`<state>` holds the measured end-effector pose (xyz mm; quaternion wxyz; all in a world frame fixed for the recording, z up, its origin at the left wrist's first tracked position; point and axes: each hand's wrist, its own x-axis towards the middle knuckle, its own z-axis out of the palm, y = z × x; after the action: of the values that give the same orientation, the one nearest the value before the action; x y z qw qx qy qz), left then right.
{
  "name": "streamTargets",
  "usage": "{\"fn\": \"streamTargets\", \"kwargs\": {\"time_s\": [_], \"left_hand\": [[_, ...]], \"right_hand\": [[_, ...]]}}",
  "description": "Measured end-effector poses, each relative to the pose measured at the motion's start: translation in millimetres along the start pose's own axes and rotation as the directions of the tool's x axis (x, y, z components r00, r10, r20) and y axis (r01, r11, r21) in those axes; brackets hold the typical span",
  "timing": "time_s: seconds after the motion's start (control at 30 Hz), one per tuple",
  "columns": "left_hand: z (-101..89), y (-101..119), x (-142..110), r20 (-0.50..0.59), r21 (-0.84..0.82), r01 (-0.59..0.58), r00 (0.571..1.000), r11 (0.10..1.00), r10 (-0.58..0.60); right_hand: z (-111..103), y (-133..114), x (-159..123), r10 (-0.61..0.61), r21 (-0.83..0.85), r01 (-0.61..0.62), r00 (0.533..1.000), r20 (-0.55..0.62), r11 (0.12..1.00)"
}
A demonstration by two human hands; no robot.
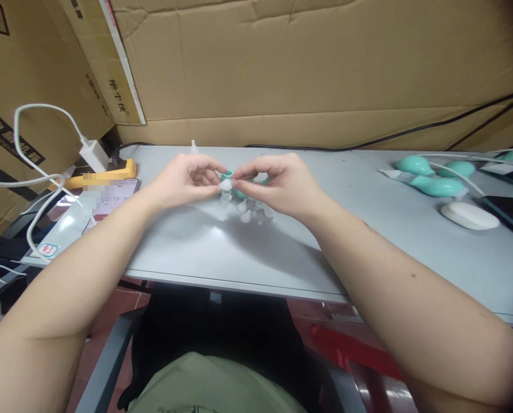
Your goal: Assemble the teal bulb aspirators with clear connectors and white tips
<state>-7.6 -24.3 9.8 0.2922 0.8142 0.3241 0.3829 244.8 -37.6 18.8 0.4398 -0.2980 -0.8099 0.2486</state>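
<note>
Over the grey table, my left hand (187,179) is closed in a pinch, thumb and fingertips on a small translucent white plastic piece (226,185). My right hand (277,180) meets it from the other side, its thumb and forefinger pinched on the same piece. Just behind the fingertips shows a green ring-shaped part (227,174), partly hidden. A clear plastic part (226,198) stands right below the held piece. Several small whitish knobbed pieces (246,216) lie under my right hand. A white pointed tip (194,147) sticks up behind my left hand.
Green rounded objects (439,186) and a white oval case (470,215) lie at the right. At the left are a phone (118,195), a yellow-cased device (127,170) and a white charger (94,156) with cables. Cardboard (308,69) walls the back.
</note>
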Motion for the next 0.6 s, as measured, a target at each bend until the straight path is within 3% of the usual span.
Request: {"fn": "streamTargets", "kwargs": {"time_s": [0.23,0.6], "left_hand": [[-0.8,-8,3,0.000,0.105,-0.202,0.979,0.974,0.203],[2.5,-6,2,-0.036,0.013,-0.169,0.985,0.986,0.169]], "right_hand": [[1,3,1,-0.017,0.016,0.018,0.999,-0.037,1.000],[7,12,2,-0.026,0.097,0.032,0.998,-0.061,0.995]]}}
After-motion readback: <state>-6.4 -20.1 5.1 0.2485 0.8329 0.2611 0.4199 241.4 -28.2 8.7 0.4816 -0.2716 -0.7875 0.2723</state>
